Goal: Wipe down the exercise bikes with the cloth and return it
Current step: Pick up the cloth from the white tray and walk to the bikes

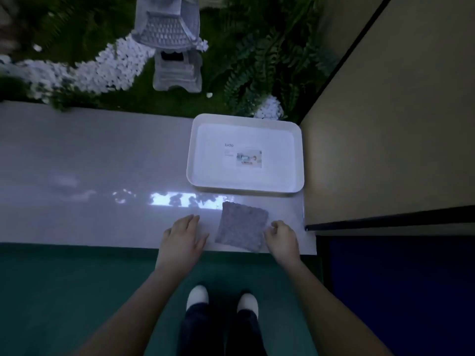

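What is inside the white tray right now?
Only a printed label with a small picture lies flat in the tray. The grey cloth sits outside it. Nothing covers its floor.

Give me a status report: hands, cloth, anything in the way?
Left hand flat on ledge, open. Right hand at cloth edge, hold unclear. Cloth on ledge, in front of white tray. Nothing covering it.

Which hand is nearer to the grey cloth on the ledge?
Right. The right hand has curled fingers at the right edge of the cloth; whether they pinch it is unclear. The left hand lies flat on the ledge, a gap left of it.
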The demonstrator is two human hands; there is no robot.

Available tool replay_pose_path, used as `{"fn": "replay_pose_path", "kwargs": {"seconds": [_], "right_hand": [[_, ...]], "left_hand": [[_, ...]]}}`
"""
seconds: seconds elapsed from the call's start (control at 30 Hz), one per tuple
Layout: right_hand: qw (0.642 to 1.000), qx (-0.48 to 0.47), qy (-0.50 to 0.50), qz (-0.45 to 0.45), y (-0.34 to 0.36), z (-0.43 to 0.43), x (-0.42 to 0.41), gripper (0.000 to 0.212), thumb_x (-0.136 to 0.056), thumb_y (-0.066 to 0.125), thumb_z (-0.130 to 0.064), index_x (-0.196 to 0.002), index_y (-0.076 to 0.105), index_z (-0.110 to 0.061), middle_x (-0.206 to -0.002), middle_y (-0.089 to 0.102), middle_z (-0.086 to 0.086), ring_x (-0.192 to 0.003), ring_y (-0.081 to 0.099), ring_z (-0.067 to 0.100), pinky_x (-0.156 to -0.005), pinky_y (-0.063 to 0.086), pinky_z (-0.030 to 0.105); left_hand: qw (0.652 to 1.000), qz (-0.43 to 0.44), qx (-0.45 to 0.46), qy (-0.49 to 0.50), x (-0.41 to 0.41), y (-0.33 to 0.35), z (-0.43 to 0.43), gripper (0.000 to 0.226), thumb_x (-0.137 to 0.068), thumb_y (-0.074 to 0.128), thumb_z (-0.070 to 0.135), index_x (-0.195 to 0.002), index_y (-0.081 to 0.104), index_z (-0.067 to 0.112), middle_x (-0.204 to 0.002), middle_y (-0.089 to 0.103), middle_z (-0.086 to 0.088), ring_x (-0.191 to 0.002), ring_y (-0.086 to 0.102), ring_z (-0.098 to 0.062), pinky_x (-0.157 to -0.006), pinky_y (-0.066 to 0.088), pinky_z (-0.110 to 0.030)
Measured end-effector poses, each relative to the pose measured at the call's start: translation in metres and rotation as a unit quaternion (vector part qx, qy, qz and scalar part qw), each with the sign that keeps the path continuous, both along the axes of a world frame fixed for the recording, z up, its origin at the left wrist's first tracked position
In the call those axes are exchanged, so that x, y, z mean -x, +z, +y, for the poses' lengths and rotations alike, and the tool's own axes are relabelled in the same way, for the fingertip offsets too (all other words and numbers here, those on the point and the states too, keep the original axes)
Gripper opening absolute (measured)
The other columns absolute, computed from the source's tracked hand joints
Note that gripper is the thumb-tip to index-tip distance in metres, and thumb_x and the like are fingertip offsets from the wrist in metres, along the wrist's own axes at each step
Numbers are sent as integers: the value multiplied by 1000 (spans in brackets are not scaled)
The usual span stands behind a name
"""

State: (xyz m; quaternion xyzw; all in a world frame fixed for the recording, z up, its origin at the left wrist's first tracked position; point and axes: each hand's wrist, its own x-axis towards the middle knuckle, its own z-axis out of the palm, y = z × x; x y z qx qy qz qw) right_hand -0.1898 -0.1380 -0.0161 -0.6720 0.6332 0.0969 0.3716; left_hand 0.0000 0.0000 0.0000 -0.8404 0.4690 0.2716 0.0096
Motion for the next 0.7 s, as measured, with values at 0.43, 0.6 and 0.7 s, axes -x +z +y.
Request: {"fn": "replay_pose_path", "kwargs": {"seconds": [0.43,0.6,0.7], "right_hand": [[981,-94,-170,11,-45,4,-34,41,-91,58,-31,-120,51,-4,-124,56,15,-114,54,32,-97,46,45],[982,-33,-173,-65,-33,5,-40,12,-91,57,-17,-93,51,-8,-97,61,12,-94,59,29,-77,47,30],[981,7,-152,-119,-13,9,-43,11,-90,58,-13,-89,49,-8,-75,50,-2,-77,52,20,-66,40,26]], "left_hand": [[1000,18,13,5,-1,-32,9,55,-100,41,41,-147,33,13,-150,37,-3,-138,33,-21,-109,28,-36],[999,25,16,12,-1,-29,8,53,-100,42,39,-145,36,12,-149,39,-4,-137,34,-21,-109,28,-37],[999,36,27,27,-2,-19,8,52,-100,42,38,-144,37,12,-147,41,-4,-135,36,-22,-108,30,-37]]}}
